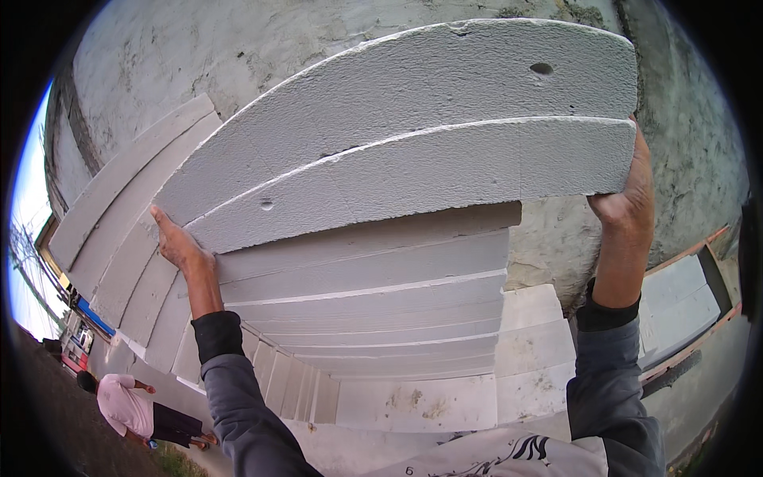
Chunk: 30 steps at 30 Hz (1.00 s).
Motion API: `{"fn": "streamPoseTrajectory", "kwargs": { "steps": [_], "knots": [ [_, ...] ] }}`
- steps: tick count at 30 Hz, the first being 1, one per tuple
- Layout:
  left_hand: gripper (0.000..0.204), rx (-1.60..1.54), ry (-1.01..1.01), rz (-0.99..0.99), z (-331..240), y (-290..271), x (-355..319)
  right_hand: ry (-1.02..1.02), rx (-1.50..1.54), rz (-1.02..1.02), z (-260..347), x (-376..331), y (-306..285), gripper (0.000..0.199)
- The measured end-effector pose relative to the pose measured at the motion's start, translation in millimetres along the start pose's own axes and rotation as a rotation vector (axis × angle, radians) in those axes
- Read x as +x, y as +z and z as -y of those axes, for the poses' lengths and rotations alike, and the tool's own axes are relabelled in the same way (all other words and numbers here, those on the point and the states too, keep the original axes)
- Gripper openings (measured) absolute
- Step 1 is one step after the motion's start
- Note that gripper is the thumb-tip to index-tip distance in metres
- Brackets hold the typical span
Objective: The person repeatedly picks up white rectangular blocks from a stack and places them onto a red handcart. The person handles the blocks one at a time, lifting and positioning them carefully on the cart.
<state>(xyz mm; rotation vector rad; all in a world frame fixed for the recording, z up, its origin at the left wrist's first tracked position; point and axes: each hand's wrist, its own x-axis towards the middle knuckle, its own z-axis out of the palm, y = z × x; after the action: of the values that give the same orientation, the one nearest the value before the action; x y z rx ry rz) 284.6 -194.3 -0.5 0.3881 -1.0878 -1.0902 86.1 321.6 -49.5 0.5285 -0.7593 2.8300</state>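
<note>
Two long pale-grey lightweight concrete blocks, rough and porous, lie one over the other at the top of a stack, and both span most of the view. My left hand (182, 248) is pressed against the left end of the lower block (413, 167), with its thumb pointing up by the corner of the upper block (413, 87). At the other end, my right hand (628, 191) wraps around the lower block's right end, its fingers partly hidden behind it. Whether the pair rests on the stack or is lifted, I cannot tell.
Below are several stacked blocks (381, 290), with another stack (131, 187) at the left. A rough plastered wall (230, 56) stands behind. At the right, more pale blocks (675, 298) sit near a wooden frame. A person in a pink shirt (125, 404) is at the lower left.
</note>
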Motion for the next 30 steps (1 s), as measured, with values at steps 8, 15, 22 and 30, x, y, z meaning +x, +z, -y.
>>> {"fn": "streamPoseTrajectory", "kwargs": {
  "steps": [8,15,22,30],
  "knots": [
    [0.081,0.003,0.048,0.056,5.1,1.4,-5.0,-0.028,-0.045,0.081,28.0,-10.1,-29.1,0.034],
    [0.090,0.104,0.067,0.270,0.7,1.2,-21.2,-0.043,-0.305,0.516,52.7,11.0,-33.3,0.040],
    [0.087,-0.111,-0.343,0.447,24.8,-24.5,39.2,0.108,-0.759,0.328,64.4,7.4,25.3,0.072],
    [0.074,-0.277,-0.359,0.453,29.6,-22.3,23.3,0.276,-0.780,0.430,78.1,0.6,25.5,0.070]
  ]
}}
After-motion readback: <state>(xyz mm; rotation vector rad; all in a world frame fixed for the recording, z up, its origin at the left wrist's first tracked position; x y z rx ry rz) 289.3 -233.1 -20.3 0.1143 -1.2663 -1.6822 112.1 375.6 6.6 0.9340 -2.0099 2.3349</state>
